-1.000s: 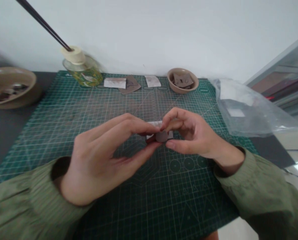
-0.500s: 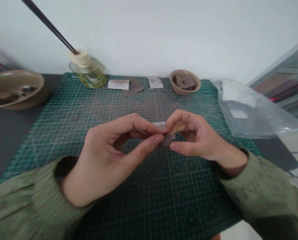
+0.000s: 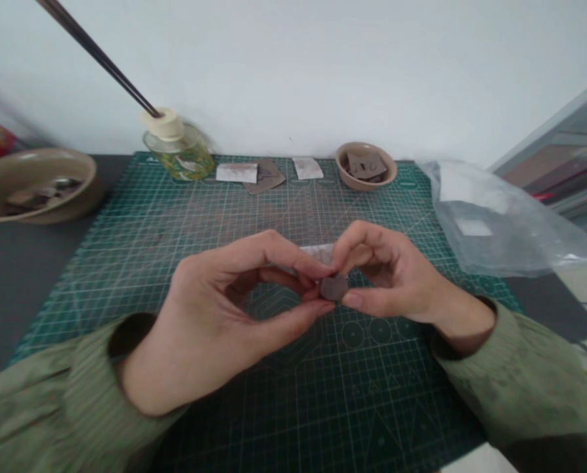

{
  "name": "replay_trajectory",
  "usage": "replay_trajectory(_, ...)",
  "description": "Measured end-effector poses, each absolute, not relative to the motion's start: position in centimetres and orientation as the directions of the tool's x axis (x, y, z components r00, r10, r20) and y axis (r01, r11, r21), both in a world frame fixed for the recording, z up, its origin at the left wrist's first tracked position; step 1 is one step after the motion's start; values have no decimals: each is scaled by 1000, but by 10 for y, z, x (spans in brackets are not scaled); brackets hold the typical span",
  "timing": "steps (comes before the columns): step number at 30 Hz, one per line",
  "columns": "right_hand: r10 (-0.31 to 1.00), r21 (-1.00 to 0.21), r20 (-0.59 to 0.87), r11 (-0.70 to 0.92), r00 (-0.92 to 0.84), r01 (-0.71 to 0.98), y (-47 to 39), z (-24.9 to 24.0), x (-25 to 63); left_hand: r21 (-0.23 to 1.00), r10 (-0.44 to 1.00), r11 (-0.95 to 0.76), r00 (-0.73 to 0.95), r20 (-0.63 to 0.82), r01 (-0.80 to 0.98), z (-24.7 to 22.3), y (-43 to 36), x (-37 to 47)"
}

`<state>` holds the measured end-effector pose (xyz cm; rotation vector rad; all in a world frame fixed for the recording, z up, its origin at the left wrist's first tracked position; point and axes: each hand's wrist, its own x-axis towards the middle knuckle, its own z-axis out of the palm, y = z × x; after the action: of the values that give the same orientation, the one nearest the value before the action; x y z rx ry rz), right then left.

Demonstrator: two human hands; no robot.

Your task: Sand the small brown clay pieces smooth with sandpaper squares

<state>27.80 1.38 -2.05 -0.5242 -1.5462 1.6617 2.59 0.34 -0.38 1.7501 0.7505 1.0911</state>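
Observation:
A small grey-brown flat piece [image 3: 333, 288] with a rounded edge is pinched between the fingertips of both hands, above the mat. My left hand [image 3: 239, 309] grips its left side with thumb and fingers. From the right, my right hand [image 3: 392, 279] holds the other edge between thumb and bent index finger. What the piece is made of I cannot tell. A white paper slip [image 3: 318, 252] lies on the green cutting mat [image 3: 254, 213] just behind the fingertips, partly hidden by them.
At the back stand a reed diffuser bottle [image 3: 180, 148] and a small bowl [image 3: 345, 172] of grey-brown pieces. Paper slips [image 3: 237, 173] and a grey-brown flat piece [image 3: 270, 179] lie between them. A larger bowl [image 3: 84, 172] sits left; a clear plastic bag [image 3: 500, 246] lies right.
The small piece has turned so that more of its flat face and rounded edge shows. My left thumb has moved lower along it. The whole view has shifted slightly.

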Motion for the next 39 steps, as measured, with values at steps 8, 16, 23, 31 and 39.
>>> replay_trajectory(8,763,-961,224,68,-606,-269,15,-23,279,909,819,-417,430,380,-8,2,3,27)
replay_trajectory(16,755,-957,231,61,-614,-284,14,-24,279,907,814,-421,442,378,-1,1,2,26)
replay_trajectory(23,759,-964,233,99,-608,-246,14,-22,278,919,830,-393,429,357,-5,7,3,29)
replay_trajectory(31,749,-961,226,68,-622,-267,14,-24,279,913,818,-407,439,373,-16,5,2,29)
replay_trajectory(39,755,-964,209,52,-621,-260,14,-23,280,917,824,-398,441,356,3,3,1,28)
